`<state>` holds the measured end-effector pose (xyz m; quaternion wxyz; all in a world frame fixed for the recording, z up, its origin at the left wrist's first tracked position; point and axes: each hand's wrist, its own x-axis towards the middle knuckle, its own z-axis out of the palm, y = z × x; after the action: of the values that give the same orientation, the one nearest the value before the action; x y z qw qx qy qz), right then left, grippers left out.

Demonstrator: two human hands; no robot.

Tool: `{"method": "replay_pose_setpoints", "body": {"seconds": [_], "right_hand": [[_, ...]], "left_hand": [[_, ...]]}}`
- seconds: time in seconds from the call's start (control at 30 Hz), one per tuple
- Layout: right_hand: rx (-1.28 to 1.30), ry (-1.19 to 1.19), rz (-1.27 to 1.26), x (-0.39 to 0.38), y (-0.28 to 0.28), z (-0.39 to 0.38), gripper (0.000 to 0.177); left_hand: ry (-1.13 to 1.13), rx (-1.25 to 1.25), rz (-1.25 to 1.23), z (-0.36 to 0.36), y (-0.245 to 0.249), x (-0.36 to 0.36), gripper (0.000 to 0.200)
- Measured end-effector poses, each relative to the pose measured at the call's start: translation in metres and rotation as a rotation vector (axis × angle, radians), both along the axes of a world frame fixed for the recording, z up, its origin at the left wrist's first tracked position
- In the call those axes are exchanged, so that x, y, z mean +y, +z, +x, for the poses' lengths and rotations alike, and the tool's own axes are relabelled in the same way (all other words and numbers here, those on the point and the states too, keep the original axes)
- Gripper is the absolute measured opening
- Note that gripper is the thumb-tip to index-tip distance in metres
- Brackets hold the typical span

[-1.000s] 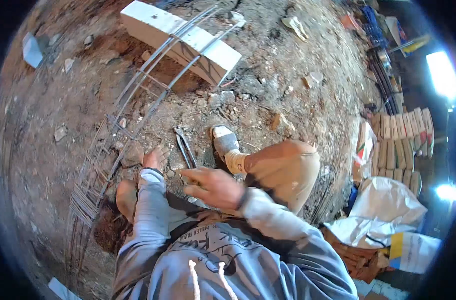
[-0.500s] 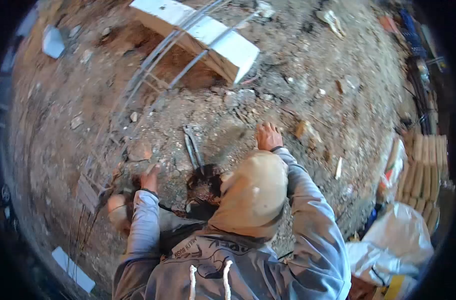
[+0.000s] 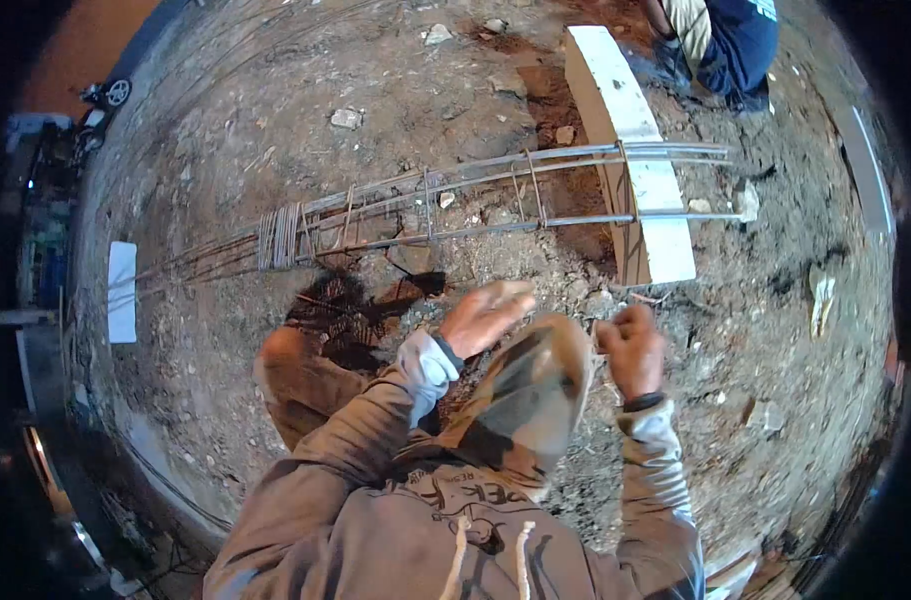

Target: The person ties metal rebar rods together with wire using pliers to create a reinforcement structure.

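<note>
My left hand (image 3: 485, 318) is above my raised knee, its fingers stretched out to the right and nothing visible in it. To the right of that knee, my right hand (image 3: 632, 350) is held with curled fingers; whatever they may hold is too small to make out. Ahead of both hands lies a long rebar cage (image 3: 585, 219) of thin steel bars with square stirrups. Several stirrups are bunched together (image 3: 280, 238) toward its left part. Its right end rests across a long white-topped block (image 3: 640, 115). Neither hand touches the cage.
A white slab (image 3: 122, 292) lies by the cage's left end. Another person (image 3: 730, 50) crouches at the top right, beyond the block. Stones (image 3: 345, 118) dot the rough dirt ground. A motorcycle (image 3: 110, 93) stands far left, and a pale board (image 3: 863, 170) lies far right.
My view has turned, so the cage now runs across it and the other person appears. Both hands have come off the ground; the left has moved across toward the right, whose fingers have curled.
</note>
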<state>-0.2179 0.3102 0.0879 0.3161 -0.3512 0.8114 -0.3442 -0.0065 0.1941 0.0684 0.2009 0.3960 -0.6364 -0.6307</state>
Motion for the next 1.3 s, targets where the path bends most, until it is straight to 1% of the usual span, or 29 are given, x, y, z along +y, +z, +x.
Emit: {"method": "replay_pose_setpoints", "body": {"seconds": [0.07,0.13,0.17,0.2,0.23,0.27,0.33,0.37,0.4,0.47,0.5,0.53,0.6,0.67,0.7,0.73,0.8,0.87,0.93,0.97,1.0,1.03,1.07,1.1,1.13,1.17,1.2,1.27,1.3], "right_hand": [[-0.019,0.206,-0.133,-0.027,0.036,0.034,0.022],[0.101,0.261,-0.27,-0.045,0.042,0.055,0.017],[-0.174,0.195,-0.362,-0.053,0.034,0.057,0.013],[-0.255,0.173,-0.354,-0.059,0.035,0.058,0.011],[-0.118,0.265,-0.333,-0.065,0.043,0.058,0.01],[0.021,0.35,-0.306,-0.067,0.047,0.06,0.009],[0.195,0.43,-0.442,-0.065,0.032,0.075,0.005],[0.178,0.451,-0.441,-0.063,0.031,0.081,0.005],[0.184,0.442,-0.426,-0.064,0.028,0.082,0.005],[0.082,0.472,-0.451,-0.07,0.021,0.086,0.007],[-0.069,0.497,-0.326,-0.072,0.014,0.082,0.013],[-0.062,0.5,-0.326,-0.07,0.008,0.077,0.013],[-0.191,0.678,-0.156,-0.072,0.004,0.065,0.016],[-0.333,0.697,-0.148,-0.077,0.021,0.054,0.014],[-0.202,0.696,-0.182,-0.082,0.024,0.049,0.013],[-0.07,0.696,-0.216,-0.089,0.029,0.045,0.011],[0.2,0.747,-0.349,-0.111,0.042,0.042,0.011],[0.258,0.804,-0.339,-0.126,0.041,0.047,0.015],[0.397,0.467,-0.489,-0.131,0.018,0.063,0.025],[0.378,0.382,-0.418,-0.127,0.003,0.071,0.04],[0.246,0.269,-0.334,-0.12,-0.008,0.084,0.05],[0.021,0.224,-0.128,-0.108,-0.007,0.095,0.053],[-0.238,0.294,-0.024,-0.101,-0.028,0.101,0.051],[0.05,0.443,0.019,-0.092,0.01,0.111,0.051],[0.15,0.415,-0.014,-0.091,0.056,0.129,0.041],[-0.198,0.304,-0.191,-0.095,0.019,0.136,0.033],[-0.54,0.176,-0.37,-0.1,-0.018,0.143,0.025],[-0.658,0.164,-0.302,-0.11,0.001,0.144,0.019],[-0.769,0.174,-0.227,-0.115,0.008,0.146,0.013]], "left_hand": [[-0.167,-0.007,-0.179,-0.022,0.045,-0.006,0.036],[-0.109,-0.048,-0.135,-0.02,0.054,-0.011,0.031],[0.009,-0.05,-0.139,-0.012,0.045,-0.014,0.03],[0.127,-0.05,-0.145,-0.003,0.037,-0.016,0.029],[0.129,0.039,-0.028,0.004,0.054,-0.015,0.028],[0.116,0.069,-0.025,0.014,0.055,-0.013,0.028],[0.212,0.123,0.214,0.03,0.043,-0.006,0.027],[0.318,0.312,0.445,0.035,0.041,-0.002,0.026],[0.384,0.374,0.538,0.043,0.039,0.001,0.025],[0.425,0.303,0.626,0.058,0.038,0.003,0.026],[0.424,0.307,0.629,0.066,0.037,0.002,0.026],[0.379,0.242,0.625,0.075,0.033,-0.001,0.026],[0.335,0.193,0.605,0.085,0.028,-0.005,0.027],[0.142,-0.003,0.275,0.089,0.029,-0.007,0.027],[0.088,0.066,0.293,0.091,0.034,-0.006,0.025],[-0.018,0.077,0.147,0.087,0.033,-0.007,0.023],[-0.092,0.224,0.402,0.084,0.033,-0.002,0.022],[0.052,0.216,0.417,0.073,0.037,0.002,0.022],[0.187,0.205,0.427,0.068,0.04,0.006,0.022],[0.301,0.263,0.474,0.065,0.04,0.011,0.022],[0.41,0.318,0.526,0.064,0.039,0.017,0.022],[0.468,0.296,0.551,0.063,0.035,0.02,0.021],[0.473,0.296,0.544,0.063,0.027,0.02,0.021],[0.435,0.274,0.463,0.064,0.017,0.02,0.021],[0.392,0.245,0.386,0.064,0.011,0.021,0.021],[0.373,0.41,0.664,0.063,0.015,0.021,0.021],[0.363,0.397,0.667,0.062,0.021,0.021,0.021],[0.377,0.318,0.693,0.064,0.037,0.018,0.023],[0.384,0.197,0.62,0.074,0.015,0.016,0.029]]}}
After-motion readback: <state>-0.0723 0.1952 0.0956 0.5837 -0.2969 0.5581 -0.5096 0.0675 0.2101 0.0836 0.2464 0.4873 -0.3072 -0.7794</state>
